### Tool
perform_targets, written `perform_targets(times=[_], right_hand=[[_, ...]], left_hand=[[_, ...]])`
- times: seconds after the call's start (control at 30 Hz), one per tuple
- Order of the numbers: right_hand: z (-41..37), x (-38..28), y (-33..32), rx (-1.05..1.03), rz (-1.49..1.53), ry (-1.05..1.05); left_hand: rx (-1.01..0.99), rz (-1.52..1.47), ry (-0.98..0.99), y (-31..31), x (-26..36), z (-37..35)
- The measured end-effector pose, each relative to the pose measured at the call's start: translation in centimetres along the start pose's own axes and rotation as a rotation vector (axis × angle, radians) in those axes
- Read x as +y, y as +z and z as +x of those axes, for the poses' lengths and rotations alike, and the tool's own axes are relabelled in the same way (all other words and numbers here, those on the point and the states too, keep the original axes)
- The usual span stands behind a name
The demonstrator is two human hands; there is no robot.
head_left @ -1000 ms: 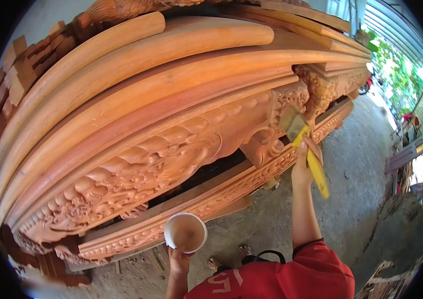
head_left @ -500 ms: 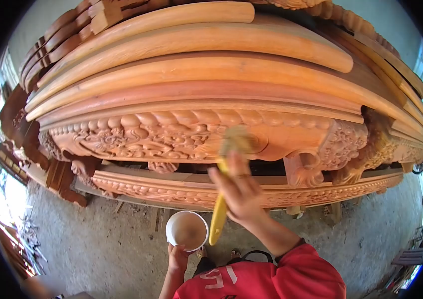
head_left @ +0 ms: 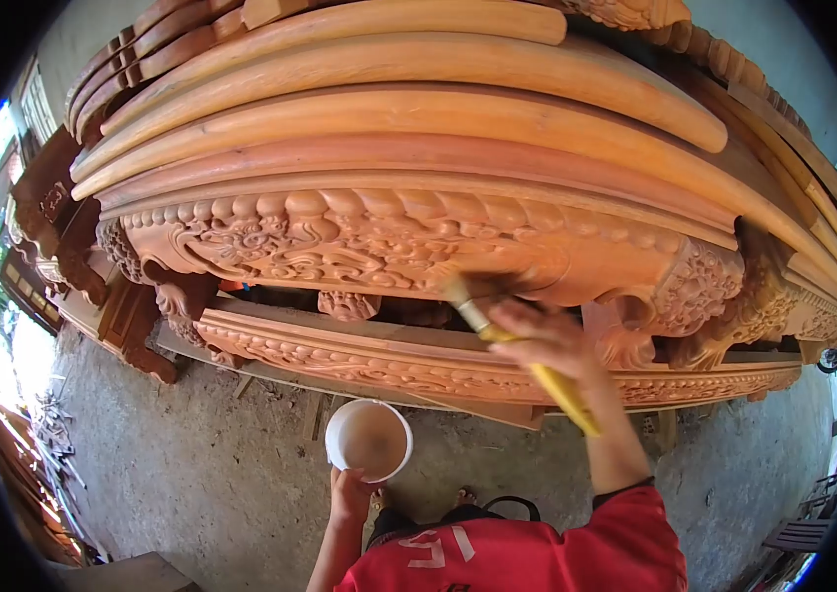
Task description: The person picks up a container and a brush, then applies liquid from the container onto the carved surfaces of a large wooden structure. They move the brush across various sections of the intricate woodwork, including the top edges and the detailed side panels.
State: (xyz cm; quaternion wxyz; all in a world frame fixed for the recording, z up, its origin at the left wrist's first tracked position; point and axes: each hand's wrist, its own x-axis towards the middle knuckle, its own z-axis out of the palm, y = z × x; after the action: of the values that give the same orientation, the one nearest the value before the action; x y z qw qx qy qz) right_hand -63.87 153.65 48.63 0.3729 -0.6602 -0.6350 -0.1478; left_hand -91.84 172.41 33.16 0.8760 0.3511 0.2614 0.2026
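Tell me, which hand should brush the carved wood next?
Probably right. The right hand holds the yellow brush, bristles at the carved panel; the left hand is busy holding the white cup below.

Carved wood panel (head_left: 359,242) — matt, unvarnished

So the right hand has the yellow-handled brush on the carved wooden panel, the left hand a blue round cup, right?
No: the head view shows the left hand holding a white round cup, not blue. The right hand does hold the yellow-handled brush.
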Motion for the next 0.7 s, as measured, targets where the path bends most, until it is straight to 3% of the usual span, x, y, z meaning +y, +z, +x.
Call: perform_targets(times=[0.07,0.17,0.2,0.27,0.3,0.33,0.4,0.47,0.53,0.63,0.7], right_hand=[[-0.7,-0.9,-1.4,0.161,0.084,0.128],[1.9,-5.8,-4.3,0.261,-0.301,0.169],[2.1,-6.3,-3.4,0.261,-0.319,0.174],[1.5,-6.1,-0.9,0.435,-0.315,0.407],[1.8,-6.2,0.8,0.383,-0.351,0.449],[2.0,-6.0,2.8,0.235,-0.816,0.339],[1.6,-5.8,7.6,0.226,-0.746,0.356],[4.2,-8.7,10.1,0.078,-0.716,0.390],[5.9,-9.6,11.1,0.029,-0.681,0.405],[7.7,-10.0,11.8,-0.047,-0.321,0.340],[9.2,-10.1,12.4,-0.058,-0.321,0.307]], left_hand=[[-0.033,-0.006,-0.033,-1.2,0.7,0.5],[-0.070,0.000,-0.061,-2.6,2.7,1.6],[-0.102,0.020,-0.081,-3.2,3.6,1.9],[-0.141,0.029,-0.113,-4.5,4.9,2.4],[-0.164,0.057,-0.136,-5.5,5.7,2.8],[-0.188,0.088,-0.155,-6.3,6.5,3.2],[-0.196,0.107,-0.157,-7.3,8.0,3.9],[-0.191,0.132,-0.166,-8.5,9.3,4.3],[-0.213,0.243,-0.126,-9.5,10.4,4.8],[-0.235,0.186,-0.139,-10.8,11.3,5.6],[-0.222,0.168,-0.151,-11.2,11.9,6.0]])
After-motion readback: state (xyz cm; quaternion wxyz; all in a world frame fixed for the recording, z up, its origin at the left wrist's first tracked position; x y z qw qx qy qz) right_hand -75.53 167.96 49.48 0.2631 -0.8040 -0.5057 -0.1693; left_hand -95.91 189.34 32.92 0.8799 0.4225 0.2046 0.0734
